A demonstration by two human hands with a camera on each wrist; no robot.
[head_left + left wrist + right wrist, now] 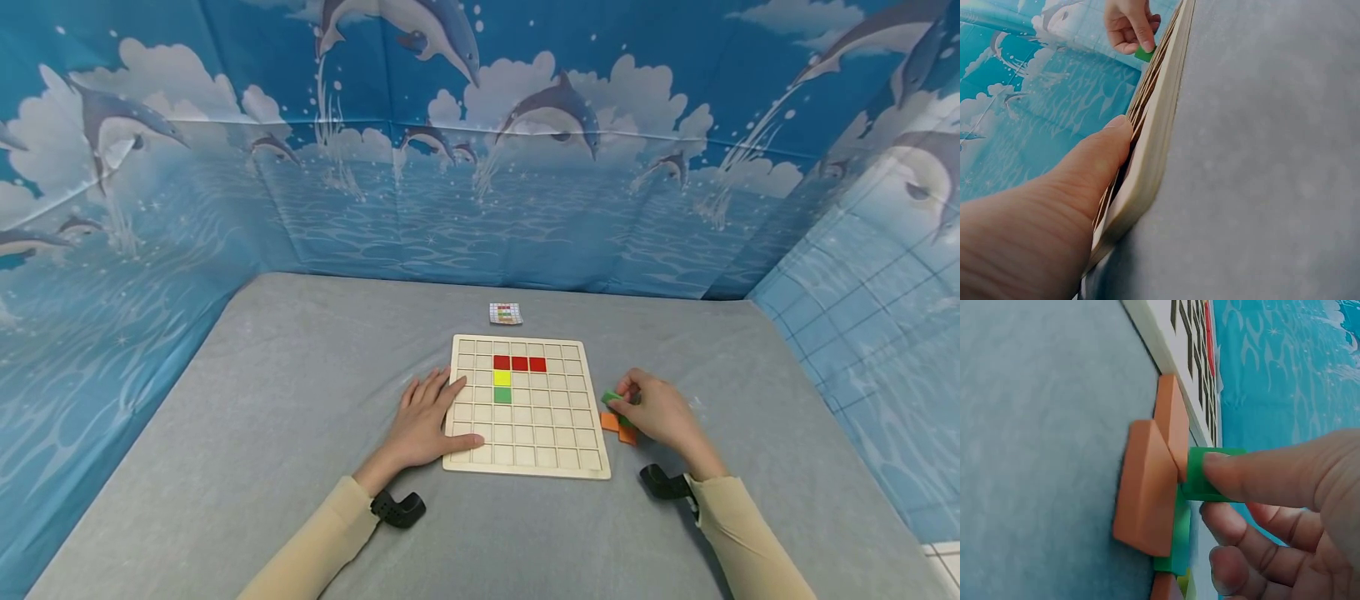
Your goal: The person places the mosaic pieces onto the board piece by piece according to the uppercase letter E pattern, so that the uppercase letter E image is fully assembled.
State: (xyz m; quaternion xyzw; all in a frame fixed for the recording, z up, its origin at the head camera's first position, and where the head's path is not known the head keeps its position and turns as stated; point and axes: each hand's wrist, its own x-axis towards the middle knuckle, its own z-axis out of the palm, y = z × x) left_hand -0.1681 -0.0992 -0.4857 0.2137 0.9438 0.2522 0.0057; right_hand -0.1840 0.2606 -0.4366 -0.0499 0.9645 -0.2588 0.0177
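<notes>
My left hand [422, 423] rests on the left edge of a wooden grid board [557, 460], its thumb lying over the near-left squares. Three red tiles [520, 364] form a row in the board's upper part. Below the leftmost red one sit a yellow tile [502, 378] and then a green tile [502, 396]. Just off the board's right edge, my right hand [662, 412] pinches a loose green square tile [1195, 476] between thumb and fingers. Under it lie two orange tiles [1145, 487], another green tile [1180, 540] and a partly seen yellow piece [1189, 584].
A small printed card [506, 314] with a coloured grid lies beyond the board's far edge. Grey cloth [337, 350] covers the table. A blue dolphin-print curtain [480, 208] hangs behind and along the sides. Both wrists wear black straps [399, 509].
</notes>
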